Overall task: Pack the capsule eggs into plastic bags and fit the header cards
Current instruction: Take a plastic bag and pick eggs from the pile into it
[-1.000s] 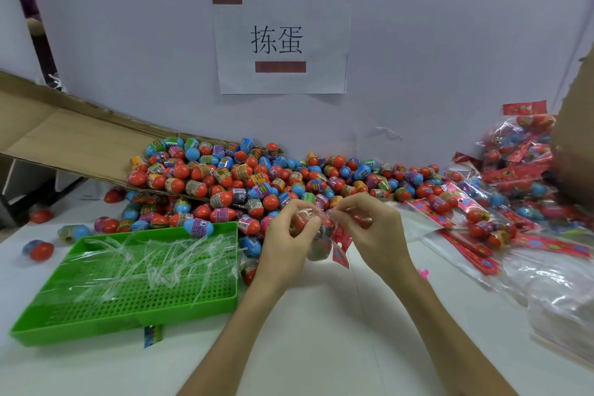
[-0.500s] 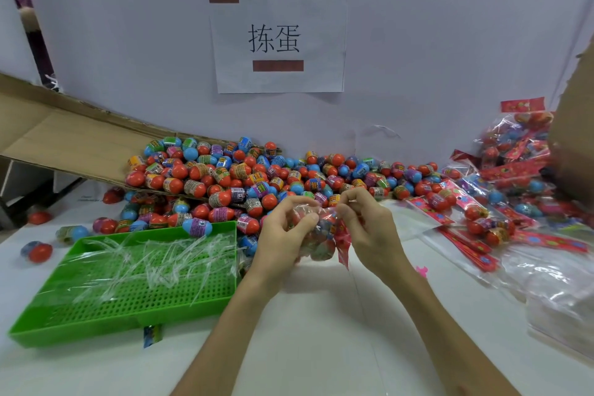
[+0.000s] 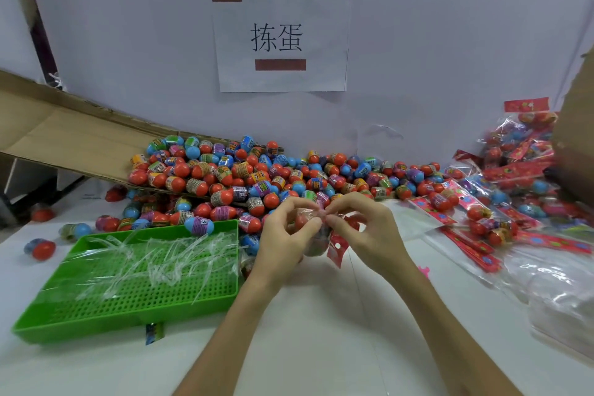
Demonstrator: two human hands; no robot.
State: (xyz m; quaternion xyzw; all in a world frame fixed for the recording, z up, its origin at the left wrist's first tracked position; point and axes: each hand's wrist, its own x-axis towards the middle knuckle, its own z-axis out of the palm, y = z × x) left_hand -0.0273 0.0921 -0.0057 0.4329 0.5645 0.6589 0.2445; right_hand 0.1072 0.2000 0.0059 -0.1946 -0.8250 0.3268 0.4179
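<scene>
The plastic bag (image 3: 313, 243) is held above the white table (image 3: 321, 337), just in front of the egg pile, between both hands. The left hand (image 3: 283, 236) curls round the bag's left side, with thumb and forefinger pinching the film at the top. The right hand (image 3: 369, 231) pinches the same top edge from the opposite side with thumb and forefinger. Its other fingers are loosely curled. The left palm and fingers cover most of the bag. Red capsule shapes show through the film, but their number cannot be determined. A red header card (image 3: 336, 247) hangs tilted below the right hand, touching the bag. Whether it is attached cannot be determined.

The pile of capsule eggs (image 3: 257, 177) lies against the wall behind the hands, which hide its near edge. Part of the pile rests on a sloping cardboard flap (image 3: 64, 138) that is cut off at the left edge.

A green perforated tray (image 3: 128, 328) sits left of the hands and holds clear plastic strips (image 3: 160, 254). One blue-and-purple egg (image 3: 199, 224) rests on its far rim. A small printed label (image 3: 154, 333) protrudes from under the tray's front edge. A loose egg (image 3: 40, 249) lies on the table at far left.

To the right lies a heap of finished packs (image 3: 514, 167), blurred toward the edge. Loose red header cards (image 3: 469, 246) lie in front of it. Empty clear bags (image 3: 559, 296) are cut off at the right edge. A brown cardboard box (image 3: 578, 145) is only partly in frame. A paper sign (image 3: 279, 38) is fixed to the wall.
</scene>
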